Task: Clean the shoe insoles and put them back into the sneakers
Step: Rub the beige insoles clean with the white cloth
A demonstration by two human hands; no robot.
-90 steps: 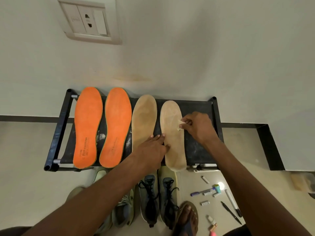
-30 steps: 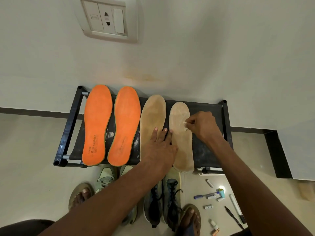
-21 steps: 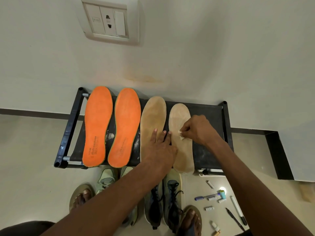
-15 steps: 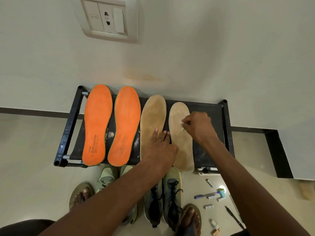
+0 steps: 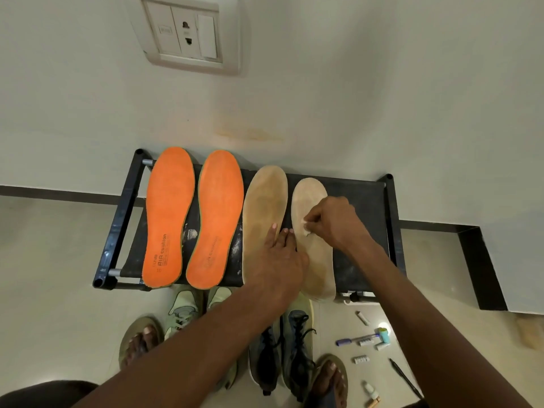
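Head view | right hand [image 5: 335, 225] fingers pinch white wipe [image 5: 306, 229] on right tan insole [image 5: 316, 260], long axis 12–6 | left hand [image 5: 278, 260] fingers flat, pinning it from 9 o'clock | rack [image 5: 368, 260].

Matt fuzzy orange insoles [image 5: 169, 216]; tan insoles [image 5: 313, 254] suede-like, stained; rack frame [image 5: 117, 231] glossy black.

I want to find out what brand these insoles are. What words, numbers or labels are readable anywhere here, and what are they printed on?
"AIR cushion": along the heel half of the left orange insole. The smaller print beside it and a mark below are too blurred to read.
The right orange insole carries faint print in the same spot, too faded to read.
The two beige insoles show no text.
Markings on the wall socket and the small items on the floor are too small to read.
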